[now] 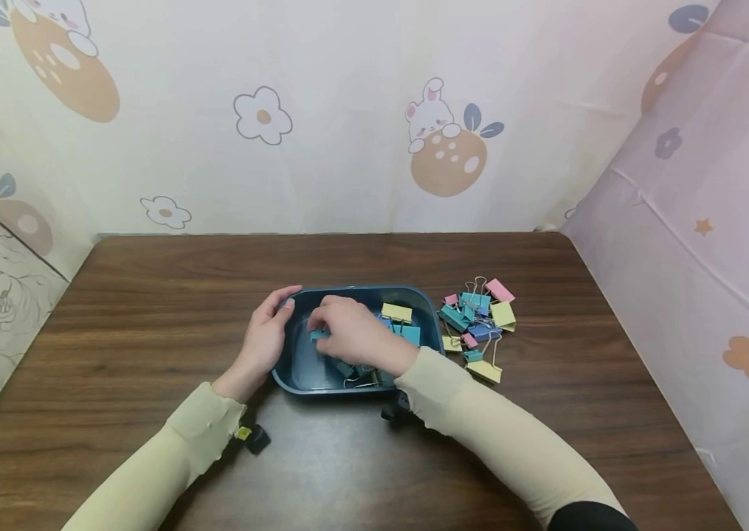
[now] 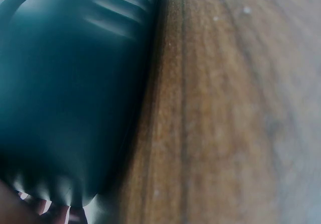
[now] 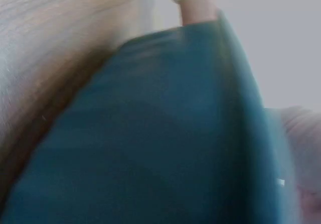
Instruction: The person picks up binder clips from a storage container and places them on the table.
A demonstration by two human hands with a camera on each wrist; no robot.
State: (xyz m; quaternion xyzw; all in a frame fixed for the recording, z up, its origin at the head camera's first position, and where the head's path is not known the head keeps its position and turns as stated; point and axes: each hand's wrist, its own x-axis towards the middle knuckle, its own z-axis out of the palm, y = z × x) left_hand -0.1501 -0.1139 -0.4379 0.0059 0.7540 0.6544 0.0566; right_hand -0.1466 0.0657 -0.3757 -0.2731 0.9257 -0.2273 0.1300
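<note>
A dark blue plastic tray [image 1: 304, 380] sits on the table, with several binder clips inside it. My left hand [image 1: 263, 341] grips its left end, thumb at the rim and fingers along the outer wall; the left wrist view shows the tray's side [image 2: 65, 98] up close. Reaching into the tray, my right hand [image 1: 357, 332] pinches a small teal binder clip [image 1: 317, 335] between thumb and fingertips. Beneath and beside that hand lie a yellow clip [image 1: 397, 313], a light blue clip [image 1: 407, 334] and dark clips, partly hidden. The right wrist view is blurred by motion.
Right of the tray lies a loose pile of binder clips in pink, yellow, teal and blue [image 1: 483, 332], some nearly touching its rim. The brown wooden table [image 1: 168, 295] ends at a patterned cloth [image 1: 341, 184] behind and on the sides.
</note>
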